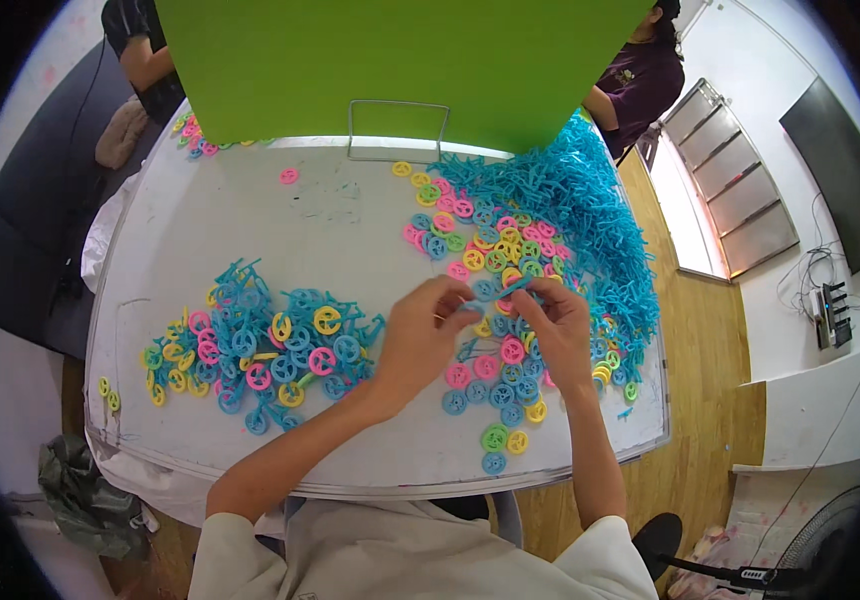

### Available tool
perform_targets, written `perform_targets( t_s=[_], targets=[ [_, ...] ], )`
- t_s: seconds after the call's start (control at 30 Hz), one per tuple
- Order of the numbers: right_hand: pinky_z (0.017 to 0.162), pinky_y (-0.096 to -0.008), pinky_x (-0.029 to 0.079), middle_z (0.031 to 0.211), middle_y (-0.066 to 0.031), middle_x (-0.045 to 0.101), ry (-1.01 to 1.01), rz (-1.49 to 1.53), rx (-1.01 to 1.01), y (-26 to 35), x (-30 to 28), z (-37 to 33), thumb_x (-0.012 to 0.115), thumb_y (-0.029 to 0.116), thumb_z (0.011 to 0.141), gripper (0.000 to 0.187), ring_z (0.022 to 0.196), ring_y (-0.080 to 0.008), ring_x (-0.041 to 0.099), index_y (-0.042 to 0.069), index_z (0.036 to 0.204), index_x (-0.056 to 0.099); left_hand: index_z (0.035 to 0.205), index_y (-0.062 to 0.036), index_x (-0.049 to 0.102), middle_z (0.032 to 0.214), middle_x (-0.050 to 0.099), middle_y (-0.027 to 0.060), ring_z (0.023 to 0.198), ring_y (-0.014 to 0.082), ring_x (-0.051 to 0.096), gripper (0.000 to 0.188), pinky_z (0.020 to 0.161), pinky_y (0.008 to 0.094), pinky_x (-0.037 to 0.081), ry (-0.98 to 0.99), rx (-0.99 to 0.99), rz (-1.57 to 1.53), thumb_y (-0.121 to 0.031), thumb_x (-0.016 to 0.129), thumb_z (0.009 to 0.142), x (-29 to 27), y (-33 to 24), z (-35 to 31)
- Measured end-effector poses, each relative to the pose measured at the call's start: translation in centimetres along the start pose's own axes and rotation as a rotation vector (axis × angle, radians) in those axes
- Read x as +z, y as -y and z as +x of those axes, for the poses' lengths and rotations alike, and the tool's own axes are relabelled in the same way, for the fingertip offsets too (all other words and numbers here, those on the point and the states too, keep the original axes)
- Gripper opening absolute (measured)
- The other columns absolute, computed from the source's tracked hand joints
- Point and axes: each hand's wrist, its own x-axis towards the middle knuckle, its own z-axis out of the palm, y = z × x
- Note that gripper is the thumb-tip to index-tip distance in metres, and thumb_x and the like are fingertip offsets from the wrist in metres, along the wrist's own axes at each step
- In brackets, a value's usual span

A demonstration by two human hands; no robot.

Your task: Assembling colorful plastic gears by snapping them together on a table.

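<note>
Over the right-centre of the table, both my hands meet with their fingertips close together. My left hand pinches a light blue plastic wheel, partly hidden by the fingers. My right hand pinches a small darker blue plastic stick, its tip pointing at the wheel; whether the two touch I cannot tell. Beneath and behind the hands lie loose spoked wheels in pink, yellow, green and blue. To the left of my left hand is a heap of wheels with blue sticks, apparently joined together.
A large mound of blue sticks covers the table's back right. A green panel rises at the far side, with a wire stand before it. People sit beyond, at left and right. A fan stands lower right.
</note>
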Motion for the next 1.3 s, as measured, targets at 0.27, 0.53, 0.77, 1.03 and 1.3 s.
perform_targets(
  t_s=[0.27,0.53,0.77,1.03,1.3],
  targets=[
    [0.066,-0.0193,0.045,0.093,-0.0031,0.066,0.13,-0.103,-0.044,-0.4,3.3,0.3,0.066,0.002,0.085,0.021,0.081,-0.0056,0.058,-0.002,0.106,0.065,0.104,-0.0006,0.053,0.094,0.062,0.0063,0.084,0.0129,0.062,0.019,0.073,0.028,0.055,0.068,-0.269,-0.529,-0.015,0.059,0.094,-3.5,-0.6,-0.3],
    [0.056,-0.0187,0.039,0.08,0.0015,0.065,0.11,-0.245,0.027,-0.3,4.6,-0.1,0.069,0.004,0.084,0.014,0.066,-0.0018,0.051,0.001,0.098,0.069,0.101,0.001,0.053,0.092,0.061,0.008,0.084,0.013,0.063,0.014,0.07,0.0275,0.055,0.042,-0.212,-0.343,-0.008,0.059,0.093,-3.7,-0.1,-0.5],
    [0.055,-0.0183,0.038,0.081,0.0012,0.065,0.105,-0.316,-0.008,-0.1,5.7,-0.8,0.07,0.005,0.083,0.013,0.065,-0.0022,0.052,0.001,0.095,0.068,0.098,-0.0006,0.047,0.085,0.057,0.0058,0.077,0.0108,0.055,0.004,0.071,0.0255,0.047,0.022,-0.145,-0.241,0.0,0.049,0.095,-3.1,1.3,-0.5],
    [0.066,-0.021,0.05,0.081,-0.0076,0.068,0.084,-0.013,0.166,-0.2,5.5,-0.8,0.069,0.005,0.085,0.035,0.076,-0.0111,0.066,-0.001,0.117,0.055,0.095,0.0013,0.046,0.078,0.059,0.0127,0.071,0.0191,0.059,0.006,0.063,0.0319,0.048,-0.101,0.027,-0.043,0.004,0.05,0.092,-2.2,0.5,-0.8],
    [0.063,-0.0213,0.05,0.078,-0.0068,0.067,0.09,0.039,0.171,-1.0,5.6,-0.6,0.068,0.004,0.086,0.04,0.075,-0.0119,0.066,0.0,0.122,0.051,0.096,0.0003,0.046,0.08,0.056,0.0077,0.074,0.0134,0.056,0.008,0.066,0.0266,0.047,-0.125,0.086,0.004,0.002,0.053,0.093,-2.2,0.6,-1.1]
  ],
)
